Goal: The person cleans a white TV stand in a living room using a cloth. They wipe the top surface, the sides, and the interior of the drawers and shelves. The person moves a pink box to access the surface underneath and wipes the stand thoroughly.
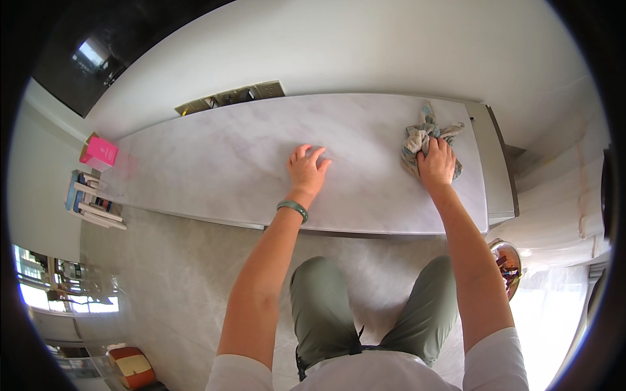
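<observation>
My right hand (438, 163) grips a crumpled, patterned cloth (417, 141) near the right end of a long marble-look cabinet top (220, 161). The cloth lies bunched on the surface, with folds sticking out past my fingers. My left hand (306, 168) is over the middle of the same top, its fingers apart and curled a little, holding nothing. Whether its fingertips touch the surface cannot be made out. A green bangle (293, 210) circles my left wrist.
Behind the top, a row of wall sockets (230, 97) sits on the white wall. A pink box (100, 151) stands at the far left end, beside a small white and blue stool (95, 200). On the floor at right is a bin (508, 269) with contents. A dark screen (98, 54) hangs upper left.
</observation>
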`<state>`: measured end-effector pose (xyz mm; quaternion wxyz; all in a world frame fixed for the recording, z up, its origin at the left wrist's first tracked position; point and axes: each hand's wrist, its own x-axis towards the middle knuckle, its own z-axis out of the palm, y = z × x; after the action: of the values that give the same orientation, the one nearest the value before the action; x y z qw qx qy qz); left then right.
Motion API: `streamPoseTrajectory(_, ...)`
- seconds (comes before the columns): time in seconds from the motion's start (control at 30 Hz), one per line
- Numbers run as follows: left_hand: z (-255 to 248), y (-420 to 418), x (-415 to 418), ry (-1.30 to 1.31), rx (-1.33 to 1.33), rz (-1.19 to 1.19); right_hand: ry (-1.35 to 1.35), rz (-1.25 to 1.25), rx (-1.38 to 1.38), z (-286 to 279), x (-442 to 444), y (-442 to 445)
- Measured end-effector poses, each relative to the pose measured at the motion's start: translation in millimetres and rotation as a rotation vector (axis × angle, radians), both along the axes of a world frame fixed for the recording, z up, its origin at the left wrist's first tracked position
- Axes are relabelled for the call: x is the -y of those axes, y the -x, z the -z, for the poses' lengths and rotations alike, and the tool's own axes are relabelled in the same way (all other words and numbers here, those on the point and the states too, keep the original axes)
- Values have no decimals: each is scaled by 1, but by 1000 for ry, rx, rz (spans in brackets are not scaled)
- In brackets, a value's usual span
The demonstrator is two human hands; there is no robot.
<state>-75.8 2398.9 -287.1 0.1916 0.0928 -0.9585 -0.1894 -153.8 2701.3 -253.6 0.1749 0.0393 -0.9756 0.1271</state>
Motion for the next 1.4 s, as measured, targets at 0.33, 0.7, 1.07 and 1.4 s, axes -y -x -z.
streamPoseTrajectory(0.33, -6, -1, 2, -67, -9, -24, 25, -6, 53, -4, 1, -3)
streamPoseTrajectory(0.7, 7, -77, 114, 183, 10, -151, 3, -109, 63, 2, -10, 11)
streamPoseTrajectory(1.07, -4, -135, 138, 60, 144, -636, 41, -87, 223, -2, 122, 69)
streamPoseTrajectory(1.4, -3, -130, 136, -68, -71, -612, 75, -1077, 200, -14, 403, -89)
